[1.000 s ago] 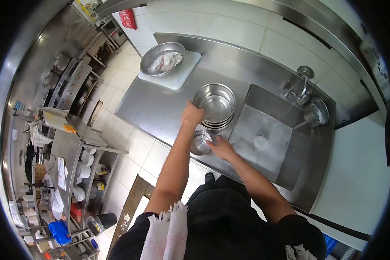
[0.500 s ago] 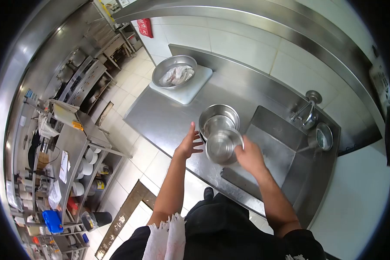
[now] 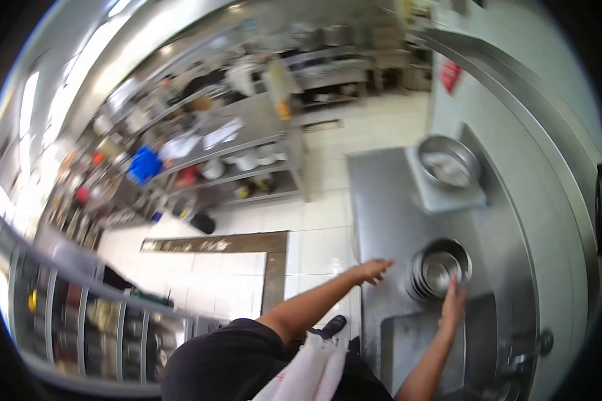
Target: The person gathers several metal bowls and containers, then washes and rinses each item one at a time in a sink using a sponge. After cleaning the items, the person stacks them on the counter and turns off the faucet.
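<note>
Nested round steel bowls (image 3: 437, 274) stand on the steel counter (image 3: 384, 200), close to the sink edge. My right hand (image 3: 453, 306) is at the near right side of the stack, fingers stretched out along the rim and not wrapped round it. Left of the stack, my left hand (image 3: 373, 271) hovers with its fingers out and nothing in them, apart from the bowls. Farther back, a wide steel bowl (image 3: 471, 154) with a wet white cloth-like thing (image 3: 447, 170) in it rests on a white cutting board (image 3: 448, 202).
The sink (image 3: 415, 347) lies just nearer than the bowls, with a faucet (image 3: 520, 359) on its right. A metal shelf (image 3: 542, 107) runs along the right wall. Across the tiled floor (image 3: 321, 247) stands a steel work table (image 3: 247, 123) with dishes below.
The small bowl that my right hand held now sits in the stack, and that hand has loosened. The view has swung left; my left hand is farther from the bowls.
</note>
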A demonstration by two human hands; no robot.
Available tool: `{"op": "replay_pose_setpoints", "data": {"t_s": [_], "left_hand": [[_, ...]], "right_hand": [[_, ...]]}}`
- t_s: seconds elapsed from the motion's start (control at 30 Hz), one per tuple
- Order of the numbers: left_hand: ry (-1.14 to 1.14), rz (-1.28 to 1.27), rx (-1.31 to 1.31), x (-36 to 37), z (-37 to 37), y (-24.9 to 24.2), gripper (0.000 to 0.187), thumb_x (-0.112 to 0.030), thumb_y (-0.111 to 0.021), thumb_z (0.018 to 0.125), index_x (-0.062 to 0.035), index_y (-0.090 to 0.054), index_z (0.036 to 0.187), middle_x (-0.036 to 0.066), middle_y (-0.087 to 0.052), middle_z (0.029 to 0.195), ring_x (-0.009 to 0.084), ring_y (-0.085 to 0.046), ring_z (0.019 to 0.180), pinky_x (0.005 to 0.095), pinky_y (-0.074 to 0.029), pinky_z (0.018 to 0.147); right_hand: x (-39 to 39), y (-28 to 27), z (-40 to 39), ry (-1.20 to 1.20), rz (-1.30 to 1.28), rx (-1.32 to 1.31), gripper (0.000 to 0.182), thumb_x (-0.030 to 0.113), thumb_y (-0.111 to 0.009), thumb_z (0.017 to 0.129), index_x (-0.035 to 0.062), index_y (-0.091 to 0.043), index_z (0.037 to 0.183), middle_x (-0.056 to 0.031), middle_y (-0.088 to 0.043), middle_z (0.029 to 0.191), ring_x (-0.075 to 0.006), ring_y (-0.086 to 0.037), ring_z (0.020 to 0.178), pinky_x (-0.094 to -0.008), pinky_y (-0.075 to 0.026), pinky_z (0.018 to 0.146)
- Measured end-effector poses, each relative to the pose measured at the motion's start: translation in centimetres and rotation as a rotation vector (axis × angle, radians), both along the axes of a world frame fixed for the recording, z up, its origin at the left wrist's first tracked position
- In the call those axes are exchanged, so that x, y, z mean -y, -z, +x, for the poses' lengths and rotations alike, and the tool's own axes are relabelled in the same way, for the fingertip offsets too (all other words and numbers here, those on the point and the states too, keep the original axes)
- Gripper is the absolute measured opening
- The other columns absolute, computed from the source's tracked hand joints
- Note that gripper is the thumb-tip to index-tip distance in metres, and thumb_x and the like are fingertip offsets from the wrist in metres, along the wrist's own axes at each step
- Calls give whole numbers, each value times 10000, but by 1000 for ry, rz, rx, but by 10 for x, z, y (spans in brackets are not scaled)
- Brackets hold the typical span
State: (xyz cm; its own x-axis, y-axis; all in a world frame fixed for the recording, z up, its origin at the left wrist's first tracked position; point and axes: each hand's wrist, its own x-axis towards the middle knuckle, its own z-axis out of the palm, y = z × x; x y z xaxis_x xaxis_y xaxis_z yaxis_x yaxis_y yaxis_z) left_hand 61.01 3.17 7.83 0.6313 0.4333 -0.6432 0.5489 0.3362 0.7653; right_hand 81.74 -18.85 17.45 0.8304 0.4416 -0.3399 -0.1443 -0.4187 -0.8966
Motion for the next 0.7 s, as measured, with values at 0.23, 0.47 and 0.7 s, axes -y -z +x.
{"op": "replay_pose_setpoints", "data": {"t_s": [0.23, 0.47, 0.7], "left_hand": [[222, 610, -303, 6, -169, 79, 718, -626, -520, 932, 11, -645, 1239, 259, -654, 1233, 412, -600, 1186, 451, -461, 1028], [203, 386, -876, 74, -421, 173, 693, -611, -473, 944, -9, -670, 1227, 246, -621, 1300, 406, -578, 1226, 466, -447, 1051], [-171, 429, -843, 150, -550, 177, 420, -378, -591, 870, -42, -732, 1080, 218, -704, 1119, 351, -674, 1058, 431, -512, 936]], "right_hand": [[8, 85, 47, -40, 59, -549, 849, 451, -687, 776, 140, -364, 1498, -110, -290, 1576, -377, -436, 1308, -656, -382, 989], [30, 130, 55, 42, 199, -744, 671, 346, -619, 789, 138, -447, 1403, -223, -551, 1230, -465, -595, 1056, -645, -557, 818], [25, 31, -52, -221, 420, -401, 530, 215, -631, 940, -39, -499, 1386, -258, -476, 1434, -454, -505, 1251, -667, -506, 971]]}}
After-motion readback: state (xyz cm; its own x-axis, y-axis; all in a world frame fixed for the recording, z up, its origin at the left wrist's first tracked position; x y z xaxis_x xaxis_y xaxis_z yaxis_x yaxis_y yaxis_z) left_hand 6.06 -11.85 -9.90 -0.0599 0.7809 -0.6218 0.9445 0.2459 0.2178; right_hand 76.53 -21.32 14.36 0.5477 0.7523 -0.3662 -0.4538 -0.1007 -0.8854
